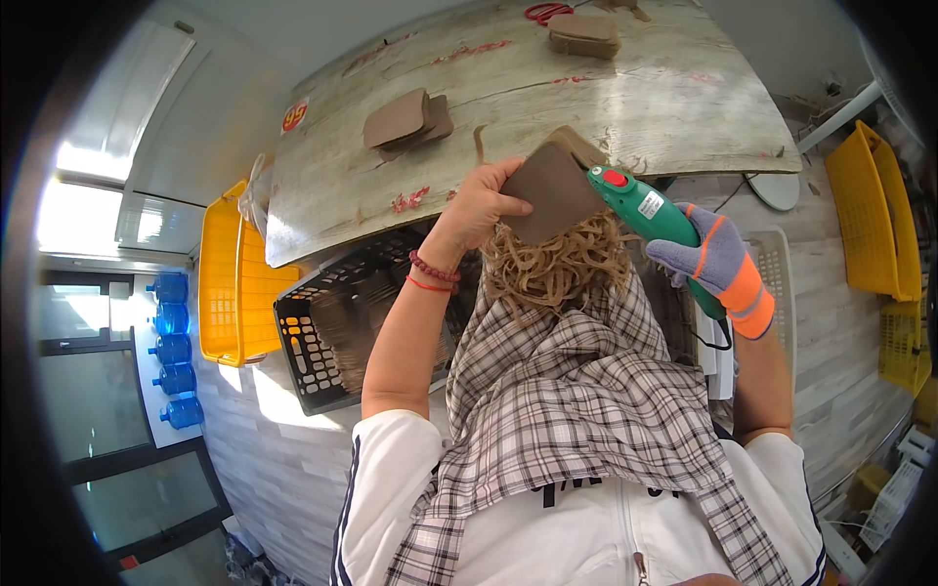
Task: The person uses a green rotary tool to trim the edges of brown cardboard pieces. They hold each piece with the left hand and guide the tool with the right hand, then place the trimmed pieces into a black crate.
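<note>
My bare left hand [477, 207], with beaded and red bracelets at the wrist, pinches a flat brown pad [555, 192] with rounded corners by its left edge. In a grey and orange glove, my right hand [721, 266] is wrapped round a green handheld power cutter [640, 207] with a red button. The cutter's head meets the pad's right edge; its blade cannot be made out. Under the pad, a heap of curled brown trimmings [557, 262] rests on the checked apron [576, 391] over my lap. Another tan piece [578, 145] shows just behind the pad.
The worn wooden table [342, 195] bears a stack of brown pads [399, 119], another stack [583, 36] and red-handled scissors [548, 13]. A black crate [291, 337] with brown pieces stands at my left, beside a yellow crate [221, 283]. Another yellow crate [870, 215] is at right.
</note>
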`<state>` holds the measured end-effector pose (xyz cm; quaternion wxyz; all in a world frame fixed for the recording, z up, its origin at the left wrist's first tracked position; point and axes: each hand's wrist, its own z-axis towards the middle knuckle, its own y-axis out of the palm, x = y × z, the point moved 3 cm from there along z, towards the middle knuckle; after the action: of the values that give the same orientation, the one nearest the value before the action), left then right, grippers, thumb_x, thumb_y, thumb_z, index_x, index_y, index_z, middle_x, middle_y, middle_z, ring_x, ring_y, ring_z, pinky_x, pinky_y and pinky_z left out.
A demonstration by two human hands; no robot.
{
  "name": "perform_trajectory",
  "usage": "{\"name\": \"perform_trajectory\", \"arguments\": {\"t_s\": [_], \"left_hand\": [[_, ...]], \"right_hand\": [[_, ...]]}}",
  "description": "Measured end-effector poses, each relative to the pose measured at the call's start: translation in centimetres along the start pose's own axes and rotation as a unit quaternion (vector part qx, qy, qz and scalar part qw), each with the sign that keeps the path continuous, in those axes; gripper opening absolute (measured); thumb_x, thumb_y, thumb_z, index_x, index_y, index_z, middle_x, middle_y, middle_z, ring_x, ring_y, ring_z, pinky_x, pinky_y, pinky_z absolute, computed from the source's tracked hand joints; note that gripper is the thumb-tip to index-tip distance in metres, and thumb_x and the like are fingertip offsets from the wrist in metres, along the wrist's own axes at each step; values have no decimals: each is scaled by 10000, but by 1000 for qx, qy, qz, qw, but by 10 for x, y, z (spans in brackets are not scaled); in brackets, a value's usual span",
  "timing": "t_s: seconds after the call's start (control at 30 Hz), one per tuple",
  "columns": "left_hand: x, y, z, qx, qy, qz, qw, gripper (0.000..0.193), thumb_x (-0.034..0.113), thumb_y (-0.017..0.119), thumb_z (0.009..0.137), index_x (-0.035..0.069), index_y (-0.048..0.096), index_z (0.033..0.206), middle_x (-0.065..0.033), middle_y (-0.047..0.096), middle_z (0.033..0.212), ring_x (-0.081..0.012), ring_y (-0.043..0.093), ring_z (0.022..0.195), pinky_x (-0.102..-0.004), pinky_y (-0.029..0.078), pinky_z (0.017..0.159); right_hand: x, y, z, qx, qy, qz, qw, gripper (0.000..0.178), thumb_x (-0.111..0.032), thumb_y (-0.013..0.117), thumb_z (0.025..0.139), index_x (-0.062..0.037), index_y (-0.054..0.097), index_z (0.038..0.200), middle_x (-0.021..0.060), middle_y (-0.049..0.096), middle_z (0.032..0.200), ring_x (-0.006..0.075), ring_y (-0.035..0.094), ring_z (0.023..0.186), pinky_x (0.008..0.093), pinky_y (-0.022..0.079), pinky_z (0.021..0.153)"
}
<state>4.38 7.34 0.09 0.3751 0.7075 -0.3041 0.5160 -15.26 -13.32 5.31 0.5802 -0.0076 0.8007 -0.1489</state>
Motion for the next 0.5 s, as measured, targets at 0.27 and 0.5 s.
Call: {"name": "perform_trajectory", "arguments": {"t_s": [0.27,0.5], "left_hand": [[2,-7,-3,4,-22,77,997,443,-118,602,724,-8,544,1148,-58,623,1054,-132,588,962,-261,477,830],[16,-36,-11,178,52,65,981,307,-68,697,706,21,580,976,-54,648,891,-128,621,786,-261,506,703]], "right_hand": [[-3,12,17,-8,-5,26,1000,426,-272,777,763,15,591,1017,13,595,682,64,524,539,221,432,487],[0,11,20,-34,28,36,998,399,-269,775,770,11,599,994,17,601,680,61,542,543,219,448,483]]}}
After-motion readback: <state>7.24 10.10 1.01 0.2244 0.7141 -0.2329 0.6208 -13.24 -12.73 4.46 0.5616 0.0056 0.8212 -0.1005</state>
